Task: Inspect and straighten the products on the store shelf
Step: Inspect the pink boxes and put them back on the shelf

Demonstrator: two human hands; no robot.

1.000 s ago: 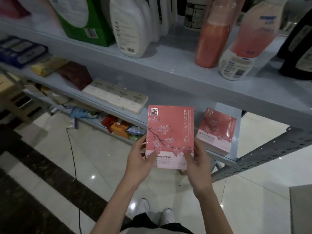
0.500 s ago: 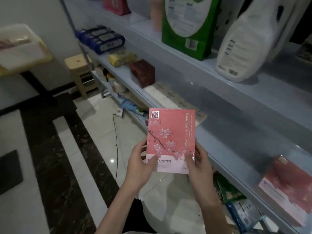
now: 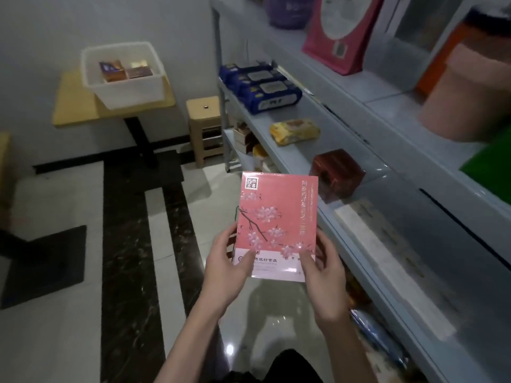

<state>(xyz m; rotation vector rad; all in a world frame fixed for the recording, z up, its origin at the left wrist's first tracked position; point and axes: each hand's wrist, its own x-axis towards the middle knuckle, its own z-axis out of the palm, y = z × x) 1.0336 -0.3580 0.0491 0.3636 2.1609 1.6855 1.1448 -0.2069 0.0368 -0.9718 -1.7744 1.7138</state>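
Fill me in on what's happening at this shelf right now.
A person stands beside the store shelf holding a pink box with a blossom print upright in front of them, printed front toward the camera. The left hand and the right hand grip its lower corners, thumbs on the front. The box is off the shelf, held over the floor. A dark red box and a yellow packet lie on the shelf beyond.

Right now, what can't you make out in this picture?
- Head view: pink box, small print too fine; back faces away; left hand and right hand cover its lower corners.
- Lower shelf goods: blurred, cut by the shelf edge.
- Tub contents: too small.
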